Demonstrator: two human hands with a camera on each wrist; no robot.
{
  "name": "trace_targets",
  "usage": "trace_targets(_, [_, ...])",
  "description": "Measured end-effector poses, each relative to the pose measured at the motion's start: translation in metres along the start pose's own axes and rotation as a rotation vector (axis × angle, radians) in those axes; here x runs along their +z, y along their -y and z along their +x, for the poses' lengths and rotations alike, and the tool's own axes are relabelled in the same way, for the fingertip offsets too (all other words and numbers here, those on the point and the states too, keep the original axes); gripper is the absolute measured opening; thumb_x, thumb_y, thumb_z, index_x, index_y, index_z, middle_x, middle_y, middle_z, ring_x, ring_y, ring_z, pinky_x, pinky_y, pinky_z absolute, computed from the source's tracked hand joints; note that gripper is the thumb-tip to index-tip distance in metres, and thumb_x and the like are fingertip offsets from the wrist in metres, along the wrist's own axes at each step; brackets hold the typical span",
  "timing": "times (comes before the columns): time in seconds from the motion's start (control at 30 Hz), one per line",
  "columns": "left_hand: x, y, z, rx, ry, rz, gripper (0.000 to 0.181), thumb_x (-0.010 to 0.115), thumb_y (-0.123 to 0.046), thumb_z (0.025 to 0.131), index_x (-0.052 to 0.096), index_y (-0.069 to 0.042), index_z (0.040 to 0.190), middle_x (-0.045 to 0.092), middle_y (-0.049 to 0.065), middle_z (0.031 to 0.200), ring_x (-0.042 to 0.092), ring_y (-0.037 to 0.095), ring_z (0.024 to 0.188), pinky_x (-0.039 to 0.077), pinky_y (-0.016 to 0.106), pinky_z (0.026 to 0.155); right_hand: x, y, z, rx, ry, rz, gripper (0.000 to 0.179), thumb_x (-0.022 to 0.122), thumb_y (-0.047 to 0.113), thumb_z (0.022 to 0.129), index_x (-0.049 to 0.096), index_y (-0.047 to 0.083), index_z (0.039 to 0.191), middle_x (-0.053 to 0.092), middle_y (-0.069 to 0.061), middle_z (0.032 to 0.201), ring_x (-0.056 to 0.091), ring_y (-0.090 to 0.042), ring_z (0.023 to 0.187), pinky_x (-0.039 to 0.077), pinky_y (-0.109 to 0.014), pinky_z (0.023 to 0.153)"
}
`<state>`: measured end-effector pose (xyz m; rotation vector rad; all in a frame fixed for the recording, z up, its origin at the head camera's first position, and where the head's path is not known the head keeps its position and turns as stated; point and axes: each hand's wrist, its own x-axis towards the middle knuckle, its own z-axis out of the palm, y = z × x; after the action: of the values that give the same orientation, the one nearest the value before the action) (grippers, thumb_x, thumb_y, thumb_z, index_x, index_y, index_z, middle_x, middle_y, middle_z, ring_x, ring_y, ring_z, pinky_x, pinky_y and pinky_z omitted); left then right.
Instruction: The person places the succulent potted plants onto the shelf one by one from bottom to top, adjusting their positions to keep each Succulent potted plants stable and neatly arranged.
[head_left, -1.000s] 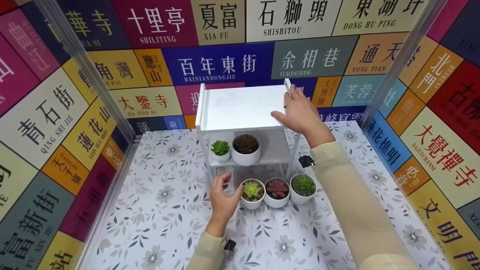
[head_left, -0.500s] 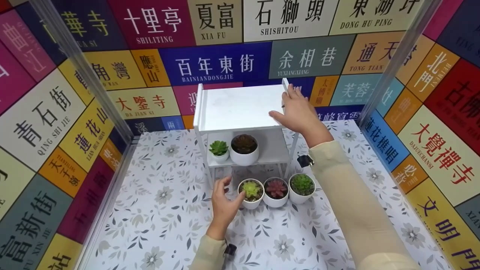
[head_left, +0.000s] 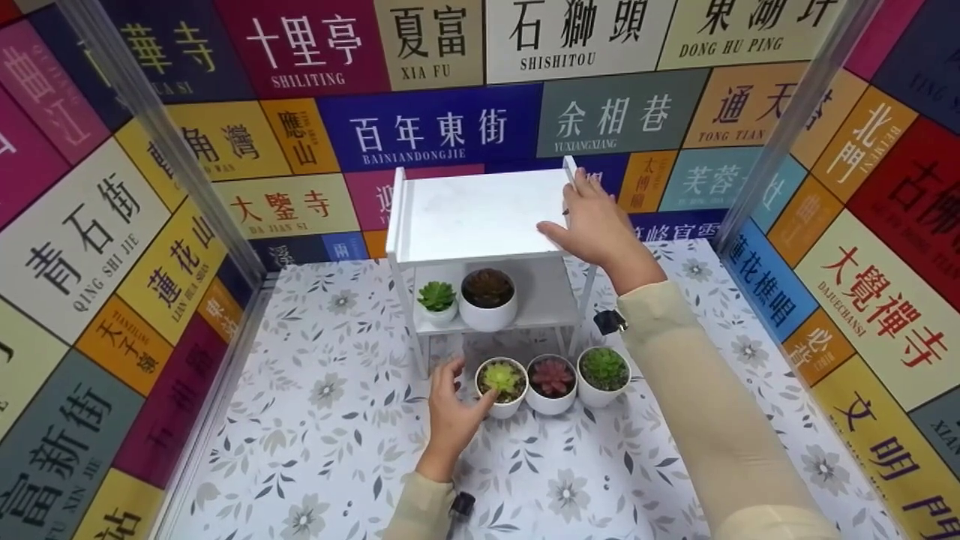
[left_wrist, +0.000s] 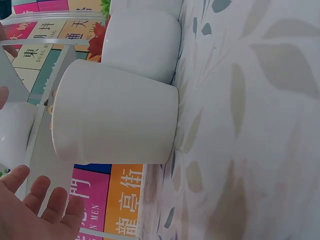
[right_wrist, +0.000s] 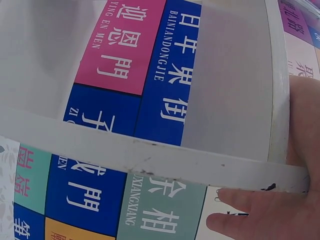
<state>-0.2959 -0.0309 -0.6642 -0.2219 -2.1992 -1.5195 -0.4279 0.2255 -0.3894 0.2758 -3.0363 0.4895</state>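
Near the front of a white two-tier shelf rack [head_left: 480, 214], my left hand [head_left: 454, 420] is beside a white pot [left_wrist: 117, 117] with a yellow-green succulent [head_left: 501, 380]. Its fingers are spread and relaxed, with the thumb over the near rim; whether it touches is unclear. My right hand [head_left: 604, 232] holds the rack's upper right side, thumb over the top board and fingers outside the side rail [right_wrist: 150, 155]. Two more potted succulents, one reddish [head_left: 553, 376] and one green [head_left: 604, 369], stand in a row to the right of the first pot.
On the rack's middle shelf sit a small green succulent [head_left: 437, 297] and a larger white pot [head_left: 487, 311] with a dark brown plant. A floral cloth [head_left: 330, 450] covers the table. Walls of colourful sign panels [head_left: 435, 124] enclose the back and sides.
My left hand has shifted slightly right, its thumb now over the yellow-green succulent's pot. The right hand keeps its place on the rack. The pots have not moved.
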Motion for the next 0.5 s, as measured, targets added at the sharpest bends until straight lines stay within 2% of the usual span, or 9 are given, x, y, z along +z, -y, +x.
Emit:
trace_targets(0.2, [0.003,0.004,-0.001,-0.022,0.024,-0.027,0.074,0.092,-0.026,0.075,0.061,0.000,0.137,0.062,0.023,0.128,0.062,0.041,0.120,0.057,0.060,0.095,0.000,0.001,-0.001,0.011,0.007,0.006,0.095,0.052,0.063,0.102,0.021,0.001,0.168,-0.002,-0.016,0.179,-0.001,-0.040,0.167,0.006,-0.059,0.134])
trace_targets(0.4, [0.010,0.005,-0.001,-0.038,0.051,-0.018,0.080,0.093,-0.032,0.073,0.059,0.000,0.138,0.062,0.017,0.127,0.061,0.043,0.120,0.057,0.059,0.096,0.000,0.001,-0.001,0.009,0.006,0.003,0.095,0.052,0.063,0.103,0.022,0.000,0.168,-0.001,-0.017,0.179,0.000,-0.041,0.166,0.007,-0.058,0.134])
trace_targets(0.5, [0.014,0.005,0.001,-0.051,0.053,0.001,0.081,0.094,-0.031,0.072,0.059,0.000,0.138,0.062,0.018,0.127,0.062,0.042,0.120,0.057,0.059,0.097,0.000,0.001,-0.001,0.013,0.006,0.005,0.096,0.052,0.063,0.102,0.022,0.001,0.168,-0.001,-0.017,0.179,0.000,-0.040,0.167,0.007,-0.058,0.134])
